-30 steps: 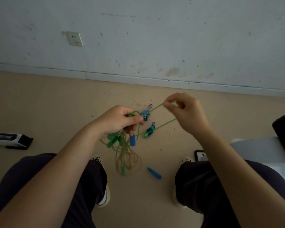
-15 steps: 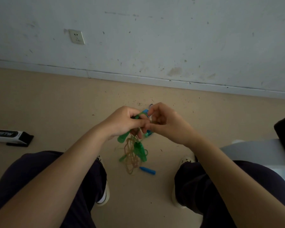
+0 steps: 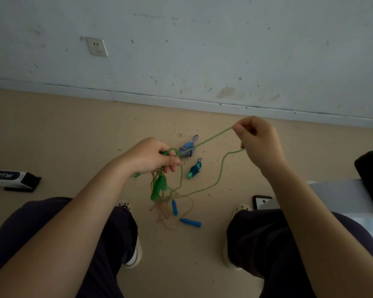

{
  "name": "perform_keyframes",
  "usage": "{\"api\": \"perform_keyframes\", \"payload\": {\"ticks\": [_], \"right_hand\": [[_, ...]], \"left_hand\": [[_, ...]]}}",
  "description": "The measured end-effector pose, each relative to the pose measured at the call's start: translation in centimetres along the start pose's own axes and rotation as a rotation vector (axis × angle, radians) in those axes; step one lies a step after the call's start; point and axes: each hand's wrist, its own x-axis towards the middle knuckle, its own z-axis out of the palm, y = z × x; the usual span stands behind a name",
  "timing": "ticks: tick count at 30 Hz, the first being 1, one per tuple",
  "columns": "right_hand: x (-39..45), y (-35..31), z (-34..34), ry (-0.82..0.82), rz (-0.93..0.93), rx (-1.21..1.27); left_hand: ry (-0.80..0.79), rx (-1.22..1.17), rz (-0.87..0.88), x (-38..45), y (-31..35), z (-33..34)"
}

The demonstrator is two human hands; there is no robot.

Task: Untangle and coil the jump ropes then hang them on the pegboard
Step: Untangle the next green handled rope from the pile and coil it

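A tangle of jump ropes (image 3: 166,196) hangs above the floor (image 3: 63,136), with two green handles (image 3: 158,187) and two blue handles (image 3: 191,223). The left hand (image 3: 153,155) grips its top; the right hand (image 3: 258,140) pinches one green cord (image 3: 211,138) pulled taut.

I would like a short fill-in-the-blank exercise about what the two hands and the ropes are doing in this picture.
1. The right hand pinches the ____ rope.
2. The left hand grips the tangle above the ____.
3. A blue handle lies on the floor between the person's ____.

Missing words: green; floor; feet
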Motion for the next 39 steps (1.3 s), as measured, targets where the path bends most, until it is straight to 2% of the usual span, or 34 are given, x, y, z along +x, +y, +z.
{"api": "perform_keyframes", "payload": {"ticks": [3,7,10,15,18,21,25,29,31,33,37,39], "right_hand": [[-0.4,0.2,0.3,-0.176,0.011,-0.055],[-1.7,-0.2,1.9,-0.467,-0.059,-0.026],[-2.6,-0.2,3.6,-0.548,-0.118,-0.112],[-2.5,-0.4,4.0,-0.612,0.017,0.015],[-2.4,-0.6,3.8,-0.612,0.034,0.012],[-1.8,-0.7,3.0,-0.527,-0.079,-0.153],[-0.7,-0.2,1.2,-0.367,-0.112,-0.307],[0.2,0.5,0.1,-0.101,-0.056,-0.303],[0.2,0.8,0.3,-0.061,-0.006,-0.287],[-0.2,0.7,0.7,-0.137,0.053,-0.199],[-1.3,-0.5,2.0,-0.4,0.194,0.202],[-1.7,-0.8,2.7,-0.502,0.181,0.255]], "left_hand": [[0.023,-0.073,0.035,-0.1,0.2,0.2],[-0.066,-0.121,0.061,-0.1,0.8,1.8],[-0.085,-0.098,0.117,-0.3,1.3,2.7],[-0.047,-0.143,0.2,-0.6,1.7,2.4],[-0.051,-0.127,0.171,-0.7,1.8,2.2],[-0.106,-0.055,0.113,-0.6,1.4,1.7],[-0.136,0.081,0.048,-0.7,0.9,1.1],[-0.043,0.144,0.052,-0.7,0.9,0.5],[0.052,0.085,0.095,-0.8,1.1,0.2],[0.119,-0.01,0.159,-0.9,1.4,0.2],[0.098,-0.123,0.232,-1.0,1.9,1.1],[0.095,-0.13,0.247,-0.9,2.0,1.7]]}}
